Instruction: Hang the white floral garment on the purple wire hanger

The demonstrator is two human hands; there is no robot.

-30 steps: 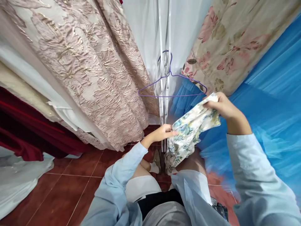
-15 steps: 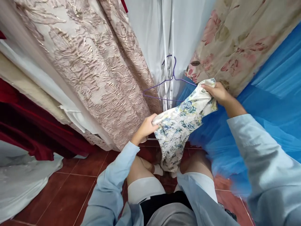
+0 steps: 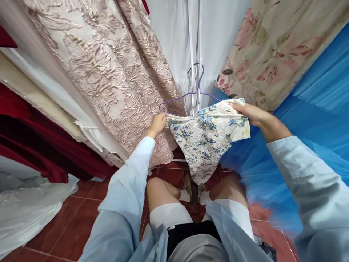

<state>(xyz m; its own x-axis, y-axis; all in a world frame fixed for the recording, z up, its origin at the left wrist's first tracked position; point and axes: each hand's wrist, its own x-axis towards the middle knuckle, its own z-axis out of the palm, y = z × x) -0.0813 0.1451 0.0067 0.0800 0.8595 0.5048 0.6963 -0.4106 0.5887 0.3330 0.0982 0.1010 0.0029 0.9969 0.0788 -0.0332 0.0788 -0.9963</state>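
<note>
A small garment of white cloth with blue and yellow flowers [image 3: 207, 138] hangs spread out between both my hands. My left hand [image 3: 157, 123] pinches its left top corner. Its right top edge is gripped by my right hand [image 3: 249, 112]. Right behind the cloth's upper edge hangs a thin purple wire hanger [image 3: 191, 92], hooked on a white metal rack post [image 3: 194, 54]. The hanger's lower bar is hidden by the cloth.
Hanging fabrics crowd in: pink-gold brocade [image 3: 103, 72] at left, dark red velvet [image 3: 32, 145] and white cloth [image 3: 24, 207] lower left, a floral curtain [image 3: 272, 47] and blue tulle [image 3: 313, 120] at right. Red floor tiles [image 3: 76, 218] lie below, with my knees [image 3: 163, 189] near the rack's foot.
Both hands have risen and moved apart, stretching the bunched flowered garment flat and bringing it up to the purple hanger.
</note>
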